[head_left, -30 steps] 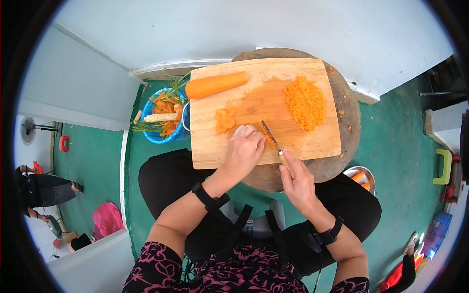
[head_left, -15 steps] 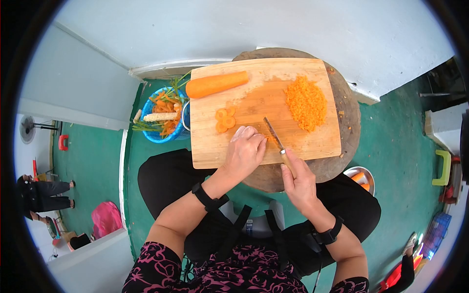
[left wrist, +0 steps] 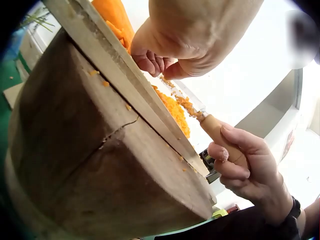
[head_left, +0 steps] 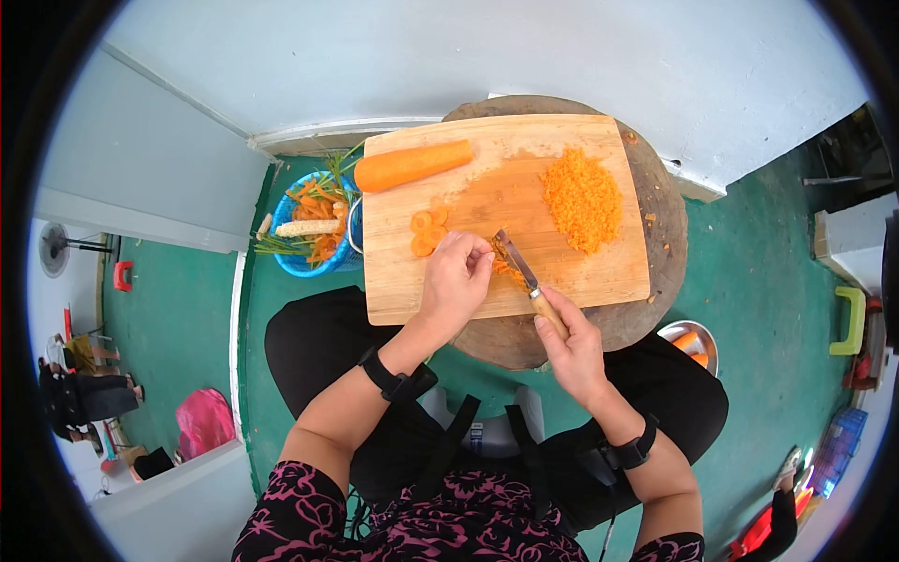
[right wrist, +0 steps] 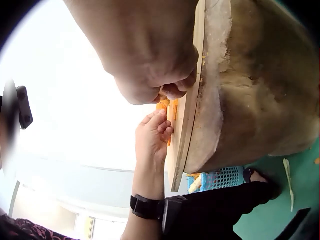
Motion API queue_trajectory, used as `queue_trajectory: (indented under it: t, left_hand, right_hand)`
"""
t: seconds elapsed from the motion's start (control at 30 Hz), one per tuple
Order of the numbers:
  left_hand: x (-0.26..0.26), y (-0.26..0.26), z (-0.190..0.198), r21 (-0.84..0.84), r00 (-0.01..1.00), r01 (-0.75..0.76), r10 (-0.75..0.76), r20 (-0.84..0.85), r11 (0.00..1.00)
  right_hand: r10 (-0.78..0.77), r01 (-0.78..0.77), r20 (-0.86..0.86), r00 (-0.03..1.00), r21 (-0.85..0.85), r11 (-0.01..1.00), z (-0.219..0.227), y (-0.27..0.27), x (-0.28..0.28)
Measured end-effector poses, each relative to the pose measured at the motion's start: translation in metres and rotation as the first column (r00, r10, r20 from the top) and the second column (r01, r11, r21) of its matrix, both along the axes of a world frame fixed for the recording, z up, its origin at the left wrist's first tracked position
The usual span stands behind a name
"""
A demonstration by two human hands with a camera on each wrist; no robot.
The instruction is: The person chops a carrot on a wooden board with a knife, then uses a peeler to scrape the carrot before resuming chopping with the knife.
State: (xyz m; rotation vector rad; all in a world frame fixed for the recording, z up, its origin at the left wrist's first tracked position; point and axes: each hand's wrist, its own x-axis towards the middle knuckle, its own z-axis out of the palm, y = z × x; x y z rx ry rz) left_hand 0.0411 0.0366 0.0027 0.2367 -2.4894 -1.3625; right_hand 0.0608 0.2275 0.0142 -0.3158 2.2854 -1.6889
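My right hand (head_left: pixel 573 349) grips the wooden handle of a small knife (head_left: pixel 521 259). Minced carrot (left wrist: pixel 186 105) clings along its blade. My left hand (head_left: pixel 456 281) has its fingers curled, thumb and forefinger pinching at the blade's tip end. Both hands are over the near part of a wooden cutting board (head_left: pixel 403 290). A pile of finely minced carrot (head_left: pixel 582 199) lies on the board's right side. Several carrot slices (head_left: pixel 428 231) sit left of my left hand, and a large peeled carrot (head_left: pixel 412 166) lies at the far left.
The board rests on a round wooden block (head_left: pixel 660 206). At its left stands a blue basket (head_left: pixel 298 267) of peelings and a corn cob. A metal bowl (head_left: pixel 714 353) with carrot pieces is at the lower right. A wall (head_left: pixel 524 56) rises behind the block.
My left hand has drawn slightly left and up, its fingers now at the knife's tip. The knife has shifted a little left, its blade turned flatter. A background person at the left has moved.
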Motion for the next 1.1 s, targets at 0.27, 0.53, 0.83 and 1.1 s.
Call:
queue_trajectory:
  t: [0.27,0.53,0.83,1.1]
  left_hand:
    - [0.001,-0.001,-0.008,-0.119,0.999,0.053,-0.053,-0.001,0.992]
    - [-0.014,-0.002,-0.004,-0.309,0.994,0.112,-0.102,0.047,0.945]
    - [-0.016,-0.003,-0.003,-0.312,0.988,0.127,-0.095,0.119,0.942]
    - [0.002,-0.003,-0.006,-0.203,0.985,0.169,-0.157,0.075,0.964]
  right_hand:
    - [-0.047,0.138,0.378,0.925,-0.216,0.967,-0.014,0.005,-0.003]
    - [-0.095,0.144,0.261,0.961,-0.176,0.974,-0.020,0.009,-0.007]
    - [-0.103,0.124,0.166,0.981,-0.122,0.985,-0.017,0.008,-0.005]
    - [-0.003,0.040,-0.201,0.980,0.181,0.983,-0.010,0.004,0.002]
